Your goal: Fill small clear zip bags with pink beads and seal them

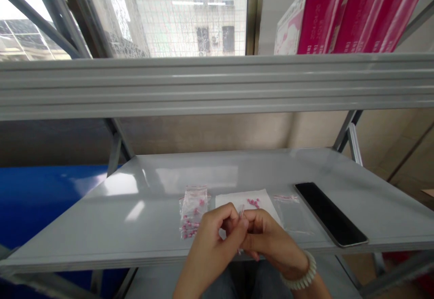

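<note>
My left hand (217, 240) and my right hand (267, 240) meet above the near edge of a grey shelf (135, 217), fingertips pinched together on a thin clear cord (241, 212) that sticks up between them. Whether a bead sits on it is too small to tell. Just beyond the hands lies a white paper sheet (237, 199) with a few pink beads (253, 202). A small clear zip bag of pink beads (192, 212) lies left of the sheet. An empty clear bag (293, 215) lies to the right. A pale beaded bracelet (303, 275) circles my right wrist.
A black phone (328, 220) lies face up on the shelf's right side near the front edge. A grey upper shelf beam (217, 86) crosses overhead, with pink boxes (342, 14) on top. A blue surface (37, 199) lies at lower left; a window is behind.
</note>
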The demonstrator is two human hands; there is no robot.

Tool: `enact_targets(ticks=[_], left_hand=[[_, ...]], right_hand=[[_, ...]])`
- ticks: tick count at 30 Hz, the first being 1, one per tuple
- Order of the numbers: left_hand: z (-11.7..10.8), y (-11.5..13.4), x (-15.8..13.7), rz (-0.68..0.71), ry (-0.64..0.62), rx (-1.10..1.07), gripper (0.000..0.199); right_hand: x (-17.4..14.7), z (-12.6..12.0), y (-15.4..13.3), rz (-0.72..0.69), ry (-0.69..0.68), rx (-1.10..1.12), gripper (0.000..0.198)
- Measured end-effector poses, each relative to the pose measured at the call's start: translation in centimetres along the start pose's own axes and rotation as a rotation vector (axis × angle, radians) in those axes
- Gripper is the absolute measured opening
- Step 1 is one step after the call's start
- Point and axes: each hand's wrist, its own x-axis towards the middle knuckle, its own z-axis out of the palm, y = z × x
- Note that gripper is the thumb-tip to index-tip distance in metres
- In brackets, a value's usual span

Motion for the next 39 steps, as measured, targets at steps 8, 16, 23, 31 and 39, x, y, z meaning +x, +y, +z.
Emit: enact_targets(ticks=[8, 16, 23, 31, 39], left_hand=[[-0.5, -0.5, 0.0, -0.078, -0.123, -0.194, 0.028], [0.3, -0.3, 0.2, -0.061, 0.052, 0.009, 0.014], [0.7, -0.2, 0.2, -0.038, 0.159, 0.160, 0.012], [-1.2, -0.4, -0.6, 0.105, 0.248, 0.203, 0.016], [-0.2, -1.5, -0.1, 0.172, -0.061, 0.118, 0.078]], right_hand=[[-0.3, -1.1, 0.2, 0.041, -0.073, 0.054, 0.041], [-0.5, 0.2, -1.0, 0.018, 0.166, -0.176, 0.021], [-0.8, 0.9, -1.6, -0.090, 0.380, -0.529, 0.022], [-1.3, 0.7, -2.4, -0.121, 0.498, -0.545, 0.023], [-1.3, 0.5, -1.9, -0.151, 0.445, -0.494, 0.026]])
